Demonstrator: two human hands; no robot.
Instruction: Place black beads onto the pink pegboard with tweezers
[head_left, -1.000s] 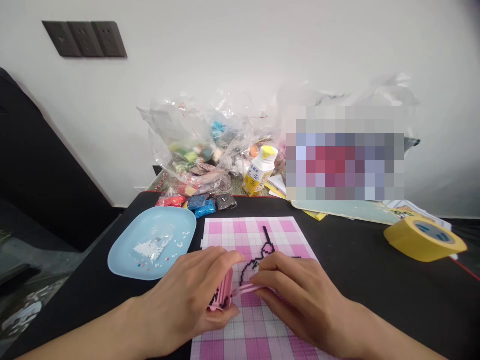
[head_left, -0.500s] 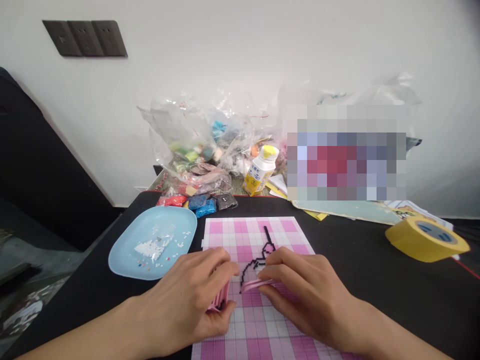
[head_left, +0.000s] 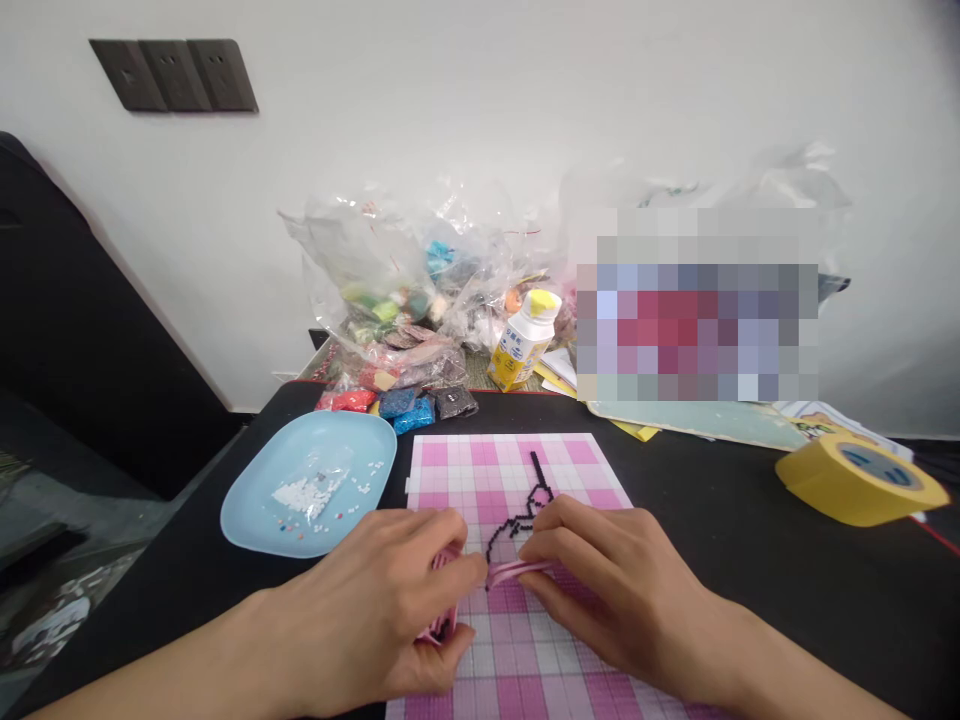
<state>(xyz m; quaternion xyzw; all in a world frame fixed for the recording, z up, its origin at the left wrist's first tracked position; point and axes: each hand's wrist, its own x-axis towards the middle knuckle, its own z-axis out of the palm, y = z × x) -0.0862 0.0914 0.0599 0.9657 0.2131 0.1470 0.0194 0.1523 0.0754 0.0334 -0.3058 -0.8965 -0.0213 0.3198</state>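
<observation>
A pink and white checked pegboard (head_left: 517, 690) lies in front of me, with a line of small black beads (head_left: 513, 524) forming a curved outline and a straight stem. My right hand (head_left: 607, 590) pinches pink tweezers (head_left: 516, 570), whose tip points left, close to the lower end of the bead line. Over the board's left side, my left hand (head_left: 397, 600) grips a small pink ridged bead tray (head_left: 442, 625) with black beads in it. Its fingers hide much of the tray. Whether the tweezers hold a bead is too small to tell.
At the left stands a light blue plate (head_left: 255, 490) with white beads and a clear bag. Behind the board are small bead packets (head_left: 415, 414), a yellow-capped bottle (head_left: 523, 340) and plastic bags (head_left: 360, 260). A yellow tape roll (head_left: 832, 485) lies at the right.
The pink tray has turned slightly in my left hand, and its index finger reaches a little further right. My right hand and the tweezers stay almost the same.
</observation>
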